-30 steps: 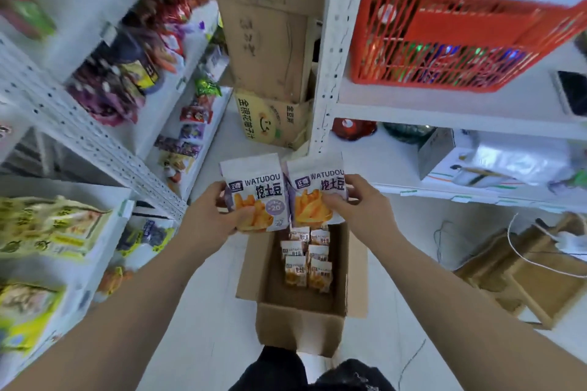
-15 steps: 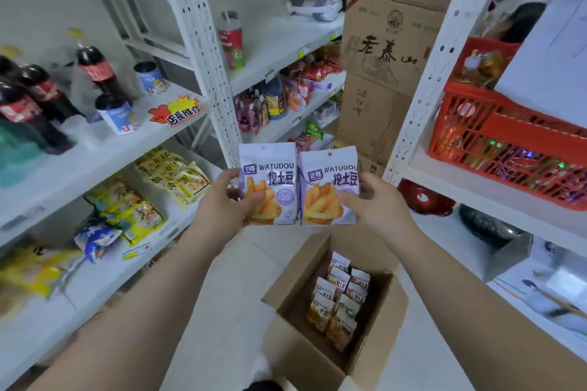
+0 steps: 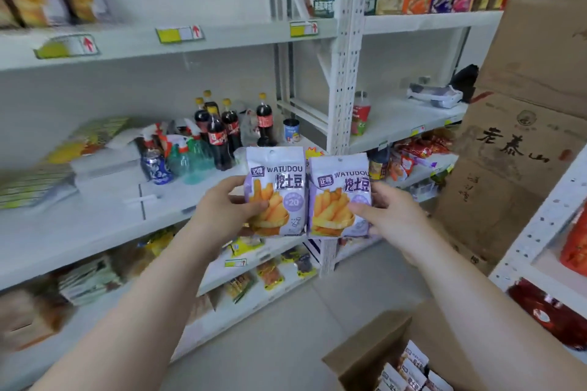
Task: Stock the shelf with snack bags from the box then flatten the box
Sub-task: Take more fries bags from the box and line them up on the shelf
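Observation:
My left hand [image 3: 222,209] grips a purple-and-white snack bag [image 3: 275,190] with fries printed on it. My right hand [image 3: 392,216] grips a second, matching snack bag [image 3: 340,194] right beside the first. Both bags are upright at chest height, in front of the white middle shelf [image 3: 104,219]. The open cardboard box [image 3: 371,349] sits on the floor at the bottom right, with several more of the same bags [image 3: 409,371] standing inside it.
Cola bottles [image 3: 222,130] and cans stand at the back of the middle shelf. A white upright post [image 3: 344,73] divides the shelving. Tall stacked cartons [image 3: 521,136] rise at the right, with another rack [image 3: 546,225] beside them. Lower shelves hold packets.
My view has swung up and left, from the box on the floor to the shelving. Both hands still hold the two bags together, now raised before the middle shelf.

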